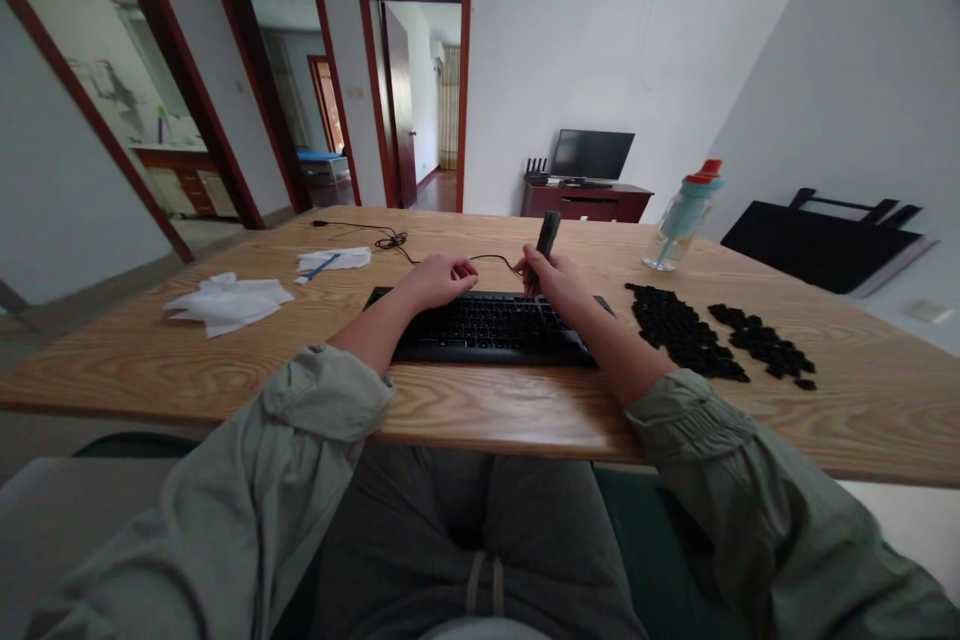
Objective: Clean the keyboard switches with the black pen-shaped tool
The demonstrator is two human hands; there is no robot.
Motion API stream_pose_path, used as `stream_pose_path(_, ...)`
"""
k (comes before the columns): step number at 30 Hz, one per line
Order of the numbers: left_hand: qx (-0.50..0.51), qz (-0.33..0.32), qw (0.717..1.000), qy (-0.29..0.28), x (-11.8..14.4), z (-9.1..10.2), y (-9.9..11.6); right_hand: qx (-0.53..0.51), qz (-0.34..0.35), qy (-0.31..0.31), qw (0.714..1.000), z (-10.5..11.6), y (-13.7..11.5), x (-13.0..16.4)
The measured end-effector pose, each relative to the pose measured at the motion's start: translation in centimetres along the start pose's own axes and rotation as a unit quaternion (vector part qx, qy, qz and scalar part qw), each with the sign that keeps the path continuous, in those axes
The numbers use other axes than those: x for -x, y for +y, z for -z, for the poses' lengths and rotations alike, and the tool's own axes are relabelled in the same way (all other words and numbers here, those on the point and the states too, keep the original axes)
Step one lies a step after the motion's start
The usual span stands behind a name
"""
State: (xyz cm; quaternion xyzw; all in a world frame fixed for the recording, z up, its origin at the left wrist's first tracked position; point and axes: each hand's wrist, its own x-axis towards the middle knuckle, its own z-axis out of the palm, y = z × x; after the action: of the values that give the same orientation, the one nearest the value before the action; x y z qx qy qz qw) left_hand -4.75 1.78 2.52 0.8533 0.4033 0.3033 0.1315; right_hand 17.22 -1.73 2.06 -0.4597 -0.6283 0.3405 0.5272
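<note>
A black keyboard [487, 332] lies in front of me near the table's front edge, its key area partly covered by my hands. My right hand [551, 278] is closed around an upright black-handled tool [550, 232] over the keyboard's right part. A thin pale line shows below that hand, but the tool's lower end is too blurred to make out. My left hand [444, 280] rests at the keyboard's back edge, fingers loosely bent and slightly apart, with nothing visible in them. To the right lie many loose black keycaps [679, 330], with a smaller group of keycaps [761, 340] beside them.
Crumpled white tissue [229, 302] lies at the left of the wooden table [480, 410]. Behind it, a blue stick [321, 267] rests on another tissue [349, 258]. A coiled black cable [391, 239] runs behind the keyboard. A water bottle [679, 220] stands at the back right.
</note>
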Motion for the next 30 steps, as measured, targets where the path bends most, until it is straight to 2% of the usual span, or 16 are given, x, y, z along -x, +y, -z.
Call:
stream_pose_path(5, 0.059, -0.041, 0.997, -0.010, -0.3, -2.4, 4.6, 0.047, 0.022, 0.063, 0.997, 0.5, -0.1, -0.2)
stream_pose_path(9, 0.033, -0.040, 0.998, 0.018, -0.7, -3.6, 6.6, 0.082, 0.037, 0.080, 0.993, 0.5, -0.2, -0.1)
stream_pose_path(17, -0.013, -0.038, 0.997, 0.059, -0.7, -3.8, 5.6, 0.086, 0.038, 0.073, 0.993, 0.5, 0.2, -0.1)
stream_pose_path(24, -0.018, -0.058, 0.996, 0.062, -0.6, -3.8, 5.5, 0.117, 0.045, 0.072, 0.989, 0.7, 0.2, 0.0)
stream_pose_path(30, -0.020, -0.047, 0.997, 0.052, -0.5, -3.7, 5.6, 0.108, 0.032, 0.078, 0.991, 0.8, 0.0, 0.0)
